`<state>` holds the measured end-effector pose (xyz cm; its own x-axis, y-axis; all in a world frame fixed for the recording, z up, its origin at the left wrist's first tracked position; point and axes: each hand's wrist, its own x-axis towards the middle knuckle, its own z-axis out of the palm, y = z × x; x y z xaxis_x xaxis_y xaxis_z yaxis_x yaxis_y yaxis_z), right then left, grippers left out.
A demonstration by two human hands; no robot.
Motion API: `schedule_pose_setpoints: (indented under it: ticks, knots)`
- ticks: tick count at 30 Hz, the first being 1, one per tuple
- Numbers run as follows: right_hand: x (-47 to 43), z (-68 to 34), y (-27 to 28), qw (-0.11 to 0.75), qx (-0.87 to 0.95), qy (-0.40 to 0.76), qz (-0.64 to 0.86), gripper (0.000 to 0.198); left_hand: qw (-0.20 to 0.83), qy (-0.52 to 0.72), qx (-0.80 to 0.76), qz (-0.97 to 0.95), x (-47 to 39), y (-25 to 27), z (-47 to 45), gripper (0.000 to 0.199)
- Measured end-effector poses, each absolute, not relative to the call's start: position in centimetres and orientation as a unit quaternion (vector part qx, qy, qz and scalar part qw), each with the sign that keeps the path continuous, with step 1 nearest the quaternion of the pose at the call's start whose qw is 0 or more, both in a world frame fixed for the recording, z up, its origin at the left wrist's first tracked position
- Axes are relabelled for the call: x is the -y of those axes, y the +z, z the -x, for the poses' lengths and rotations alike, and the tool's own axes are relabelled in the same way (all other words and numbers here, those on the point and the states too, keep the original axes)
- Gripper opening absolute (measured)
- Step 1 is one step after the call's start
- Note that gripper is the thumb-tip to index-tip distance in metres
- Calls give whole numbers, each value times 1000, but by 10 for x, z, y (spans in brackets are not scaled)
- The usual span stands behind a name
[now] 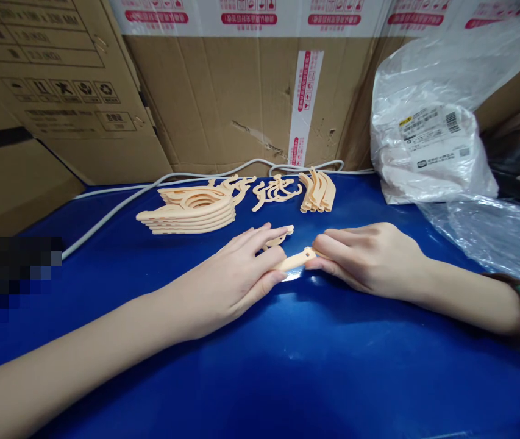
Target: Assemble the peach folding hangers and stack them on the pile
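Observation:
Between my two hands is a cream plastic hanger piece [297,261] with a small round hole near its right end. My left hand [245,268] is closed around its left part, thumb below and fingers above. A curved cream part [277,240] shows under the left fingertips; whether it joins the held piece I cannot tell. My right hand [369,259] pinches at the holed end, and a sliver of cream plastic shows at its fingertips. Behind lie a stack of curved hanger bodies [191,213], loose hooks [275,190] and a bundle of curved arms [318,192].
The table top [287,366] is glossy blue. A white cable [122,207] runs along its back and left side. Cardboard boxes [223,97] stand behind, and a clear plastic bag [428,146] with a label sits at the right. A pixelated dark patch covers the left edge.

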<state>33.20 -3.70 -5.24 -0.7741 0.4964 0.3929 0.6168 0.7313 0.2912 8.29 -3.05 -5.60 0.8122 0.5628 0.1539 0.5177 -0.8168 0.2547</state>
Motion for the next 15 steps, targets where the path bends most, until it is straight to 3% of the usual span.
schedule_pose_setpoints:
  ticks: [7,15]
  knots:
    - [37,-332,-51,152,911,-273,270,38,98,114,-280,-948,31,-57,-83,42]
    - [37,-334,-52,163,916,-251,267,41,102,106,-276,-950,30,-57,-84,39]
